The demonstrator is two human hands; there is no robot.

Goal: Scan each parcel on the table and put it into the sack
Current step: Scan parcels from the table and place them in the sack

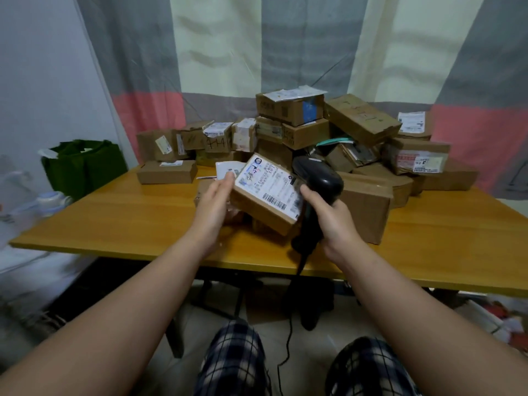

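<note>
My left hand holds a small cardboard parcel by its left side, lifted above the wooden table and tilted so its white label with the barcode faces up toward me. My right hand is wrapped around the handle of a black scanner, whose head sits just beside the parcel's right edge, above the label. The scanner's cable hangs down past the table's near edge to the floor. Behind the held parcel, a heap of brown boxes covers the far middle and right of the table, stacked several high. A flat box lies apart at the far left. A green bag stands beyond the table's left corner.
</note>
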